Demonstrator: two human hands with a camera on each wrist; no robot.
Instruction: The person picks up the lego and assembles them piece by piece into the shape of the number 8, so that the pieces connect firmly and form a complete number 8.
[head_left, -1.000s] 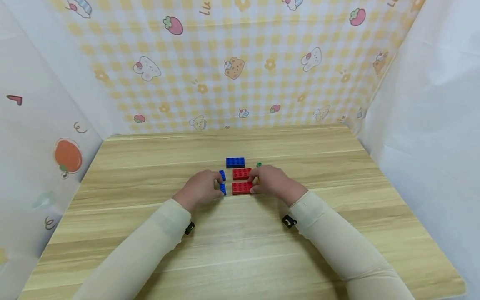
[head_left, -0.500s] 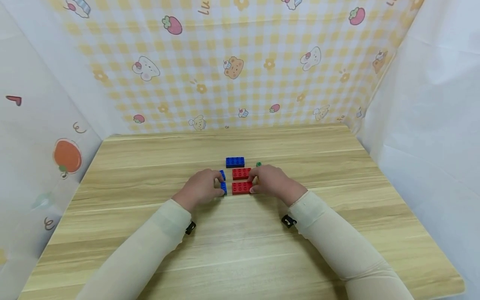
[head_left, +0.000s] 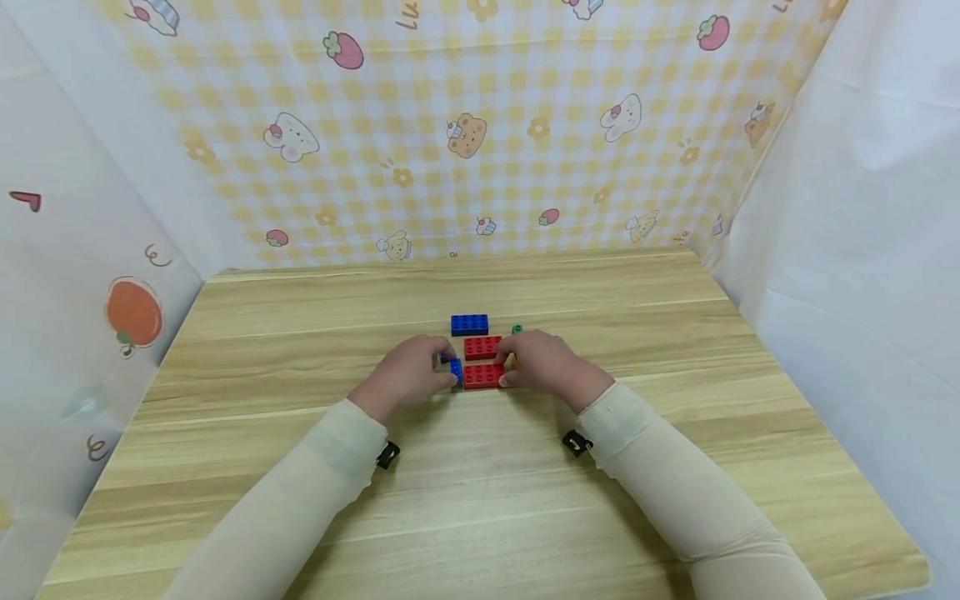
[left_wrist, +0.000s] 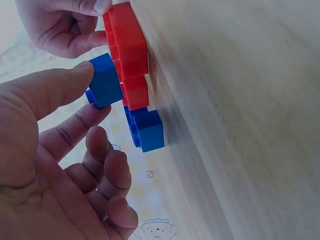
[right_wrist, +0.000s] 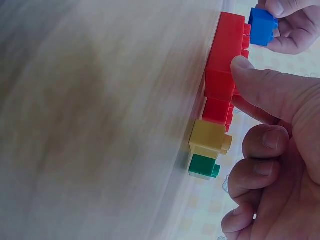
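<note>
My left hand [head_left: 407, 372] pinches a small blue brick [left_wrist: 106, 80] between thumb and index finger. That brick is lifted, right at the upper left end of the nearer red brick [head_left: 481, 377]. The other fingers of this hand are loosely curled. With thumb and index finger my right hand [head_left: 546, 360] grips the right end of the nearer red brick, which lies on the table, studs up. A second red brick [head_left: 481, 346] lies just behind it. Another blue brick piece [head_left: 445, 357] shows partly behind my left fingers.
Farther back lies a long blue brick [head_left: 469, 324]. A green brick [right_wrist: 202, 165] and a yellow brick [right_wrist: 207, 134] stand beyond my right hand, mostly hidden by it in the head view. A patterned cloth [head_left: 480, 125] hangs behind the wooden table [head_left: 480, 517].
The small blue brick in my left hand has moved right, up off the table to the red brick's left end. My right hand and the red bricks have stayed in place.
</note>
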